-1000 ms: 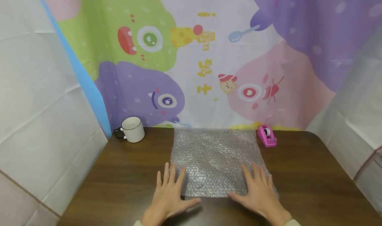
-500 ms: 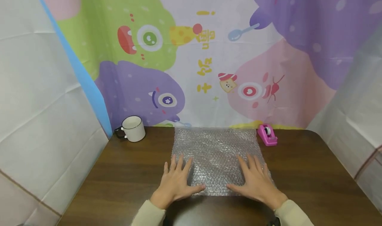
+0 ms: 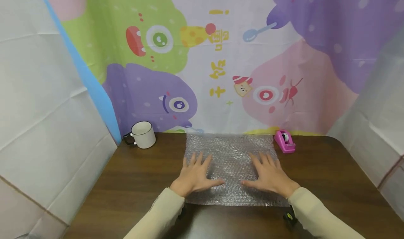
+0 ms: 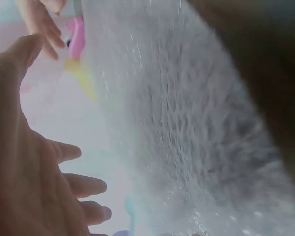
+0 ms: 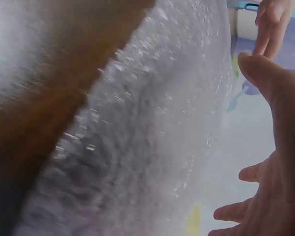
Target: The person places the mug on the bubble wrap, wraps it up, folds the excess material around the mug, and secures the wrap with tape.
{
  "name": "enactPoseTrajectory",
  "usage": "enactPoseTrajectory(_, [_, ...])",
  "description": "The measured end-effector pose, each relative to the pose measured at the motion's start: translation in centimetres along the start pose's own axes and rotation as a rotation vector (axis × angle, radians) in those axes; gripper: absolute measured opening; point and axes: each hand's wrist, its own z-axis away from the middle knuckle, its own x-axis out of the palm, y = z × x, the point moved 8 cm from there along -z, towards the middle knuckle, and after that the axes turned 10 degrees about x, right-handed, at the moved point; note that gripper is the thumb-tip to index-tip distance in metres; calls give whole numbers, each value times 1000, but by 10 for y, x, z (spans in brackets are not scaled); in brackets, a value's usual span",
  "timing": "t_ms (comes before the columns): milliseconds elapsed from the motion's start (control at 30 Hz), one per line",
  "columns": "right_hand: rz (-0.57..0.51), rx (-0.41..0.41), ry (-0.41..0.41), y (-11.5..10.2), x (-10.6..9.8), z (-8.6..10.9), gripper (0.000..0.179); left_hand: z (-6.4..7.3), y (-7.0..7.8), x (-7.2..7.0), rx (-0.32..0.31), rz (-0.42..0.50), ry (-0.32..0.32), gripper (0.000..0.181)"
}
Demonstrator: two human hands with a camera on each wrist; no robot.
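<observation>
A clear sheet of bubble wrap (image 3: 231, 165) lies flat on the brown wooden table (image 3: 139, 183), its far edge near the back wall. Over its left part, my left hand (image 3: 194, 176) is spread with straight fingers and the thumb pointing inward. My right hand (image 3: 269, 176) mirrors it over the right part, fingers also spread. Both wrist views show a gap between the palms and the bubble wrap (image 4: 186, 123), so the hands appear to hover above it. Neither hand holds anything.
At the back left stands a white mug (image 3: 143, 136) with a black rim and handle. A pink tape dispenser (image 3: 285, 141) sits at the back right, just beside the sheet. A cartoon-printed cloth (image 3: 217, 112) hangs behind the table, and pale panels (image 3: 56, 126) flank it.
Both hands have moved forward over the bubble wrap and slightly closer together, fingers still spread. More of the sleeves shows. The sheet, mug and tape dispenser have stayed in place.
</observation>
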Motion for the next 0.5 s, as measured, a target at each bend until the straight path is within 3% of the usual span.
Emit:
enactPoseTrajectory(200, [14, -32, 16, -1, -13, -17, 113, -26, -5, 3, -25, 16, -23, 112])
enactPoseTrajectory(500, [89, -9, 21, 3, -26, -46, 108, -50, -8, -2, -43, 45, -63, 109])
